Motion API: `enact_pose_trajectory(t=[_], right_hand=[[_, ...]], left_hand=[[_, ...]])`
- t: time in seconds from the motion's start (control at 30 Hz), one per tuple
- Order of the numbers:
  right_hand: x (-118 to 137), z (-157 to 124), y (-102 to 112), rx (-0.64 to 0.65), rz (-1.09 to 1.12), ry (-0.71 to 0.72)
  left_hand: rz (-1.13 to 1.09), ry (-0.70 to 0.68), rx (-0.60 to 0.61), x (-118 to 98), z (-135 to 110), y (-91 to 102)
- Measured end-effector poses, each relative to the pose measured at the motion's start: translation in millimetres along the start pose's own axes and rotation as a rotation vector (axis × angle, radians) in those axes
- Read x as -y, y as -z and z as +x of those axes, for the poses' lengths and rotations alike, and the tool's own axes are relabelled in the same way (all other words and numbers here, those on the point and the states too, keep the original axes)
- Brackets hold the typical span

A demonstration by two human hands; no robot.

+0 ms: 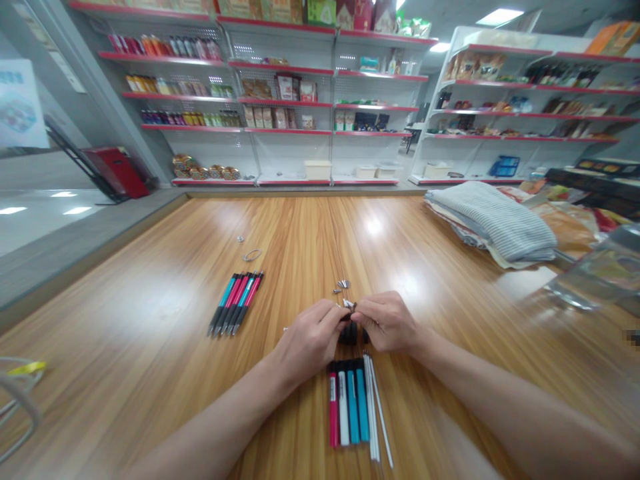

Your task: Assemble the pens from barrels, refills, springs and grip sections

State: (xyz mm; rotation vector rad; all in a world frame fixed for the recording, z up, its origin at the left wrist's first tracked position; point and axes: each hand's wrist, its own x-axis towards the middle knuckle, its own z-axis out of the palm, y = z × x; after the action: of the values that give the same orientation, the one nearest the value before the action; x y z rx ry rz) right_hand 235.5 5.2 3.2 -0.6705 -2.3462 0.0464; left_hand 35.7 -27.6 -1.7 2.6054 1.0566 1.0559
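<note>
My left hand [311,337] and my right hand [385,321] meet over the middle of the wooden table [150,333], fingertips pinched together on a small dark pen part [350,308]. More small black parts [350,333] lie right under the hands. Nearer to me lies a row of pen barrels [349,403], red, white and teal, with thin white refills [376,407] beside them. A bundle of assembled pens [236,302] in teal and pink lies to the left. A few tiny metal tips [342,285] sit just beyond my fingers.
A small ring [251,255] lies further back on the table. Folded grey cloth [495,220] and packaged goods [575,220] fill the right side, with a clear container [595,273] at the right edge. Store shelves [300,100] with goods line the back wall.
</note>
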Motion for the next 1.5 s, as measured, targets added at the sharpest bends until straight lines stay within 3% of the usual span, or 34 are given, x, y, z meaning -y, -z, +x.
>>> enact_pose_trajectory(t=[0.17,0.37,0.43,0.57,0.8,1.03,1.17,1.37,1.5], right_hand=[[2.2,0.2,-3.6,-0.043,0.033,-0.046],[1.1,0.3,-1.1,-0.071,0.263,-0.103],[1.3,1.5,0.4,-0.108,0.344,-0.183],[0.6,4.2,-3.5,-0.178,0.272,-0.352],[-6.1,4.2,-8.0,-0.178,0.142,-0.350],[-6.9,4.0,-5.9,-0.351,0.143,-0.453],[-8.3,3.9,-5.3,-0.424,0.142,-0.499],[-5.1,1.7,-5.9,-0.415,0.336,-0.524],[0.9,2.6,-3.4,-0.345,0.486,-0.494]], left_hand=[[0.036,-0.029,-0.080,3.4,-0.6,-2.1],[0.297,-0.075,-0.390,1.6,2.0,8.0],[0.346,-0.122,-0.421,-0.5,2.6,11.3],[0.261,-0.211,-0.353,-1.2,1.4,12.6],[0.029,-0.292,-0.301,0.6,-0.7,8.7],[0.063,-0.044,-0.453,7.5,1.9,4.7],[0.103,0.127,-0.473,13.3,1.8,7.3],[0.079,0.211,-0.323,14.8,2.5,6.4],[-0.188,0.255,-0.132,9.6,3.0,2.7]])
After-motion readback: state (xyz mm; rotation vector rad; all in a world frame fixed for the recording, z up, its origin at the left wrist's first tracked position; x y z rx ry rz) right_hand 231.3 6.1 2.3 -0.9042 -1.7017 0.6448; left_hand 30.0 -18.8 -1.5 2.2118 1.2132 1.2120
